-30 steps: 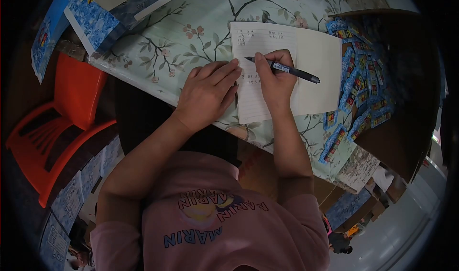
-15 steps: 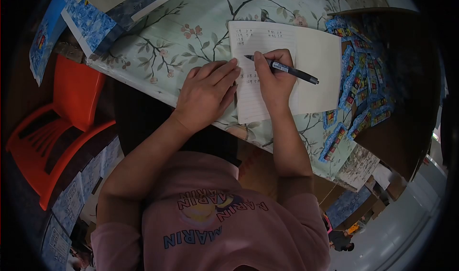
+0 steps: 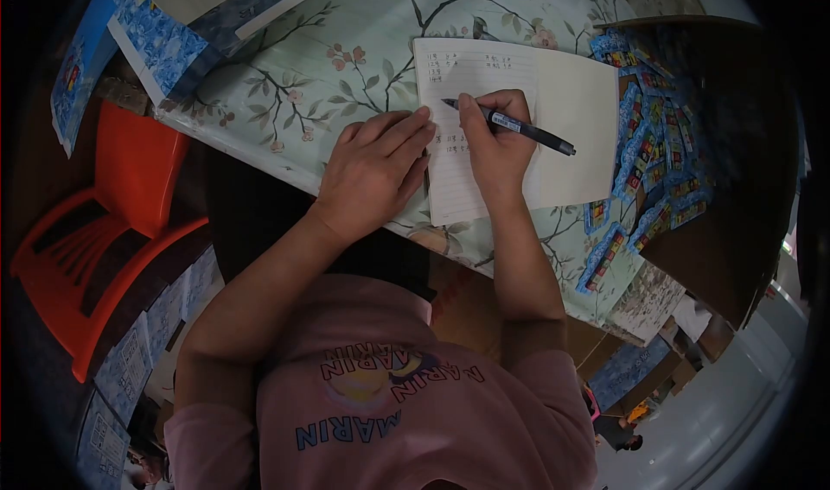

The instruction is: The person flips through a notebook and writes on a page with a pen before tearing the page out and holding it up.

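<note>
Pen (image 3: 510,125) barely shifted since a second ago: right hand (image 3: 497,153) kept grasping it, tip on the notebook (image 3: 571,101); left hand (image 3: 372,175) lay flat, released, pinning the page. Writing looked paused.

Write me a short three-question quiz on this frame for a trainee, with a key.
1. True or false: the left hand lies flat, palm down, with its fingertips at the left edge of the open notebook.
2. What does the right hand hold?
A) a pen
B) scissors
C) a ruler
3. Fill in the blank: the small blue packets lie on the table to the ___ of the notebook.

Key: 1 true; 2 A; 3 right.
</note>
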The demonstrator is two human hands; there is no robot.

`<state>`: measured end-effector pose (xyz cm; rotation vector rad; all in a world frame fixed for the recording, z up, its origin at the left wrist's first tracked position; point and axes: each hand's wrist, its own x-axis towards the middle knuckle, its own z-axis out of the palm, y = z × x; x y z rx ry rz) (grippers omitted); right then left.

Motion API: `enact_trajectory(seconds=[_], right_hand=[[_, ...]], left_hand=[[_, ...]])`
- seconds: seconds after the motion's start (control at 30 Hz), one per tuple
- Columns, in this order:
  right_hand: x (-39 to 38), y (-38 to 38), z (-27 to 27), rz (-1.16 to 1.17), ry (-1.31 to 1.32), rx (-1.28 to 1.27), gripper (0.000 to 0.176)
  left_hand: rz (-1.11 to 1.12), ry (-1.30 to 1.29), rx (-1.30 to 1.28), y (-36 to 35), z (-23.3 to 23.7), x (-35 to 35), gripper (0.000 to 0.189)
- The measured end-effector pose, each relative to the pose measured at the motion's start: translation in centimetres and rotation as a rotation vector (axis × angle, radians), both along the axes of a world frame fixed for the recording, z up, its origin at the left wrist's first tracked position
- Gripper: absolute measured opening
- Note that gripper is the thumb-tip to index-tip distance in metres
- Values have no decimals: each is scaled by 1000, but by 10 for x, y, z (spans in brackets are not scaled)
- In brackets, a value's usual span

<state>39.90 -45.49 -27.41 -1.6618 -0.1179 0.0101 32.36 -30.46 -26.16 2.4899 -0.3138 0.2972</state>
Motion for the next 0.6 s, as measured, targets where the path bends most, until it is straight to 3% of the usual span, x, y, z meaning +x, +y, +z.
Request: enact_trajectory(seconds=[0.6], right_hand=[[-1, -4, 4, -77, -43, 51, 21]], left_hand=[[-3, 30, 7, 2, 0, -1, 35]])
